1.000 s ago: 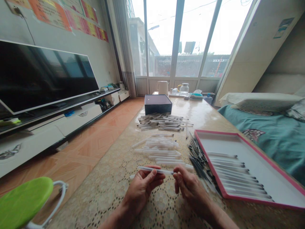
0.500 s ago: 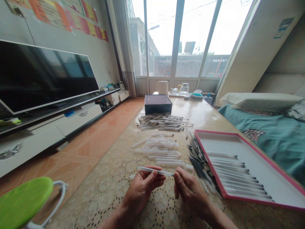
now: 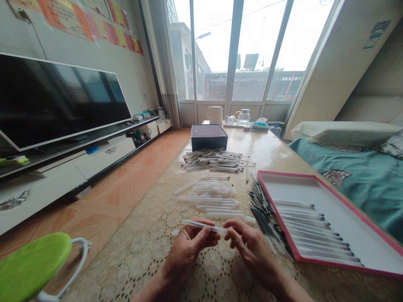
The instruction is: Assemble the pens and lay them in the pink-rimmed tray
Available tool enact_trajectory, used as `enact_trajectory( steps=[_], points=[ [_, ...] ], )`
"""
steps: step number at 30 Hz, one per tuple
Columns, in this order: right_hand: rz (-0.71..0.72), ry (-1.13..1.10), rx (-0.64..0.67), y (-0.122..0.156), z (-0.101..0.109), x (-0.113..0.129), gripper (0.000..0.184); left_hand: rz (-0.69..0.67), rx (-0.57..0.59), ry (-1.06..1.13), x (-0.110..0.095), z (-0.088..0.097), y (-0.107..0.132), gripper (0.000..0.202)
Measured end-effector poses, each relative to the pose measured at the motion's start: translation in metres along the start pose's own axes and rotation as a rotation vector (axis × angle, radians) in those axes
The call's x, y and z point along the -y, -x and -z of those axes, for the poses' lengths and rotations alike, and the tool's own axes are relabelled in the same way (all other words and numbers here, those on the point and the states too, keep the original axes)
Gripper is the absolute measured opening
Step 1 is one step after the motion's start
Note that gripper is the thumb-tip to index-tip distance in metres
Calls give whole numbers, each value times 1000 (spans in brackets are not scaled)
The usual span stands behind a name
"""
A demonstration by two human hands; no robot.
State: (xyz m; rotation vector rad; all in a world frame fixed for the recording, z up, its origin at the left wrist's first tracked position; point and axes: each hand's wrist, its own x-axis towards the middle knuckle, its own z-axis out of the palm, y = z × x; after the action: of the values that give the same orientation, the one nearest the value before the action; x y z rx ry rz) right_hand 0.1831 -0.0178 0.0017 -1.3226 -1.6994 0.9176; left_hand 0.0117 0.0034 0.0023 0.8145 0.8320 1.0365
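My left hand [image 3: 192, 243] is closed on a translucent white pen barrel [image 3: 197, 225], pinched between thumb and fingers and lying nearly level. At the barrel's right end, the thumb and fingers of my right hand [image 3: 247, 241] are bent together round the tip, which they partly hide. Just beyond my hands lie several loose white barrels [image 3: 214, 197] in rough rows. To the right is a heap of thin black pen parts [image 3: 262, 209]. Beside it, a pink-rimmed white box lid [image 3: 292, 184] holds a row of pens with dark ends [image 3: 317, 235].
Farther up the patterned table [image 3: 151, 226] is a pile of pens [image 3: 217, 161] against a dark box [image 3: 209, 142]. A kettle [image 3: 215, 115] and a glass jug [image 3: 243, 116] stand at the far end. A green stool [image 3: 34, 264] is at lower left, a bed [image 3: 362, 167] at right.
My right hand has shifted slightly left along the barrel's end, and its fingers have changed their grip. My left hand holds the barrel almost as before.
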Motion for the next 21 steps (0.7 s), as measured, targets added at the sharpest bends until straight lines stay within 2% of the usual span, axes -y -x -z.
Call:
enact_trajectory(
  steps=[3, 5, 7, 10, 12, 16, 21],
  points=[
    [115, 125, 62, 2, 0, 2, 21, -42, 56, -159, 1, -2, 1, 23],
    [140, 150, 71, 3, 1, 1, 19, -84, 44, -292, 1, 1, 2, 24],
    [119, 155, 28, 2, 4, -3, 23, -206, -67, -468, -1, 8, 2, 22],
    [47, 130, -64, 0, 9, -7, 29, -459, -287, -841, -10, 24, 2, 15],
    [15, 85, -75, -1, 11, -9, 27, -525, -348, -1082, -18, 35, 2, 17],
    [-13, 36, -62, -2, 13, -10, 23, -456, -330, -1367, -28, 48, 5, 21],
    [-77, 52, -127, -1, 18, -11, 24, -393, -223, -1465, -28, 48, 2, 6]
  ],
)
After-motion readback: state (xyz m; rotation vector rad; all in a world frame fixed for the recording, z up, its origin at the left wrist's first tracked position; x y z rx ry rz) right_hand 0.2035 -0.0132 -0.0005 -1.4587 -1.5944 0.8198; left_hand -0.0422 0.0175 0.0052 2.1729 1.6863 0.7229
